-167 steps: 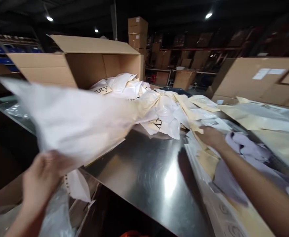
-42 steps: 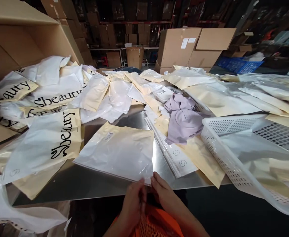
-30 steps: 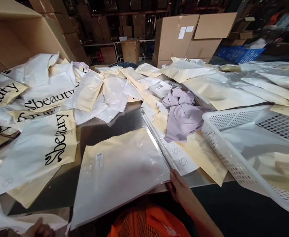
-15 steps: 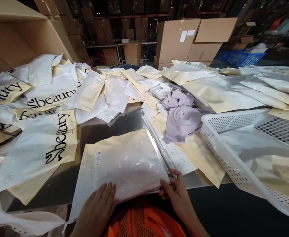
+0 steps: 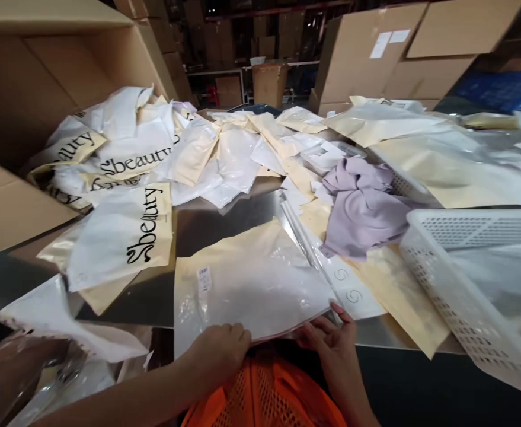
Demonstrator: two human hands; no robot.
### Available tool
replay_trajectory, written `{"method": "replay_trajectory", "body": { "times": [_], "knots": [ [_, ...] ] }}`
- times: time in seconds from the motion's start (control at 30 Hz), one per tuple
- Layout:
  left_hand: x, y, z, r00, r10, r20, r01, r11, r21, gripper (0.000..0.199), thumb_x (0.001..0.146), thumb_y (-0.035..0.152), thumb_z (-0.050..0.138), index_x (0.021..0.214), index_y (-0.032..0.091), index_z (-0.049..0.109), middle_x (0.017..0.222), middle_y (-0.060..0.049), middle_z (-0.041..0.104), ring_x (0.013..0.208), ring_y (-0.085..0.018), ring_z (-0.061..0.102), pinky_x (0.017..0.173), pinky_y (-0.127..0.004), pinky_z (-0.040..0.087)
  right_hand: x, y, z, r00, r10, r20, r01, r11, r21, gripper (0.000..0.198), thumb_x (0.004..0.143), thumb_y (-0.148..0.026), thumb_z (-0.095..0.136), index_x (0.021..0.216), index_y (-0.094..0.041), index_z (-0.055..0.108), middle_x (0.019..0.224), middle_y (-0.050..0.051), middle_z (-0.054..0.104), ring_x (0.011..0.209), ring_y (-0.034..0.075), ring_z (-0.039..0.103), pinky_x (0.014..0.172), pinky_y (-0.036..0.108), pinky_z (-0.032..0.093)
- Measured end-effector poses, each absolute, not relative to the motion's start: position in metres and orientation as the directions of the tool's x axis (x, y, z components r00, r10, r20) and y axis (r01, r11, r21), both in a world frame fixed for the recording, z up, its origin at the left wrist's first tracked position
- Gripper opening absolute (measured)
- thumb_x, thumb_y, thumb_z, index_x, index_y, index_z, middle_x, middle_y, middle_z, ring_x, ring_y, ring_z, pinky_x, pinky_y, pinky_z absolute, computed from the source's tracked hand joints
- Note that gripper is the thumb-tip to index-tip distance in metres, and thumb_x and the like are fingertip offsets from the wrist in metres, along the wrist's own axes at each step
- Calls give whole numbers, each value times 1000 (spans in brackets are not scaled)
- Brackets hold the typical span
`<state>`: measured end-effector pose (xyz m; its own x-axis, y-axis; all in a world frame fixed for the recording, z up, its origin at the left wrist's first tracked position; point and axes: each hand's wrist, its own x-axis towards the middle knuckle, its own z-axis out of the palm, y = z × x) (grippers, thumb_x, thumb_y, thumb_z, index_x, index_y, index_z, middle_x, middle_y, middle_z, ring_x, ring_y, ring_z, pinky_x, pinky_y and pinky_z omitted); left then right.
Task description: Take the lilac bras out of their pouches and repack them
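Standing at the near edge of the bare steel table [image 5: 224, 216], the person has both hands on one flat translucent plastic bag with a cream backing [image 5: 246, 284]. The bag lies on the table, and its near edge overhangs the table's near edge. The left hand [image 5: 220, 350] is curled over that near edge, knuckles up, gripping it. The right hand [image 5: 331, 338] rests at the bag's near right corner, fingertips [image 5: 336, 311] spread on the plastic. The hands are apart, one toward each side of the bag's near edge.

Open steel shows only in a patch beyond the bag. A heap of white and cream bags [image 5: 207, 148] closes that patch on the far side. A crumpled lilac garment [image 5: 362, 207] lies just right of the bag on other flat bags. A white perforated plastic basket [image 5: 464, 279] takes the right side and overhangs the near edge. An open cardboard carton [image 5: 42, 77] walls the left.

Black script reading "beauty" shows on a white bag [image 5: 127, 240] to the left and on several behind it. A small white barcode sticker [image 5: 204, 277] sits on the held bag; its print is too small to read.
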<state>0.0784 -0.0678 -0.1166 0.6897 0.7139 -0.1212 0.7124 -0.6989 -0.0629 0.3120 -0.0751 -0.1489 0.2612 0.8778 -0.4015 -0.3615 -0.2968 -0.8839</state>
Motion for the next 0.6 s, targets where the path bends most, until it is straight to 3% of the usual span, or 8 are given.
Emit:
{"method": "replay_trajectory", "body": {
  "times": [0.17,0.27,0.37,0.43,0.53,0.6],
  "knots": [
    [89,-60,-96,641,767,7,764,-640,78,7,87,17,58,81,18,61,70,-2,63,52,-15,54,44,-28,27,311,-68,-157,329,899,-289,-222,-224,-949,95,51,-44,92,119,-29,26,78,-7,61,60,21,67,55,35,60],
    [78,-46,-64,541,825,163,816,-562,137,24,95,19,45,76,18,59,65,0,58,50,-12,49,46,-25,28,323,-61,-156,387,909,-155,83,-201,-976,81,63,-52,83,120,-27,32,80,-3,63,64,21,66,60,36,57],
    [58,-23,-27,355,873,334,883,-430,186,36,101,23,32,72,16,54,66,1,52,55,-10,49,51,-22,32,335,-53,-151,423,906,22,549,-236,-802,56,75,-58,68,113,-22,47,84,6,65,73,27,66,65,40,52],
    [48,-7,-9,297,854,426,879,-419,228,37,101,29,36,71,16,53,69,1,50,59,-10,51,53,-21,34,334,-50,-148,395,903,170,737,-201,-645,44,82,-56,62,105,-19,57,86,11,65,78,29,64,69,43,52],
    [50,4,-2,419,813,404,823,-528,210,34,100,29,37,76,16,56,77,-1,57,66,-11,57,56,-21,40,315,-44,-143,36,916,399,871,166,-462,27,95,-40,49,96,-20,67,83,13,65,82,27,63,73,41,53],
    [65,-4,-10,536,782,317,787,-599,147,29,99,23,37,84,16,61,89,-4,63,70,-12,61,58,-22,45,294,-37,-138,-303,844,443,798,479,-366,27,98,-28,43,103,-22,69,94,11,68,94,25,63,83,39,53]
  ]
}}
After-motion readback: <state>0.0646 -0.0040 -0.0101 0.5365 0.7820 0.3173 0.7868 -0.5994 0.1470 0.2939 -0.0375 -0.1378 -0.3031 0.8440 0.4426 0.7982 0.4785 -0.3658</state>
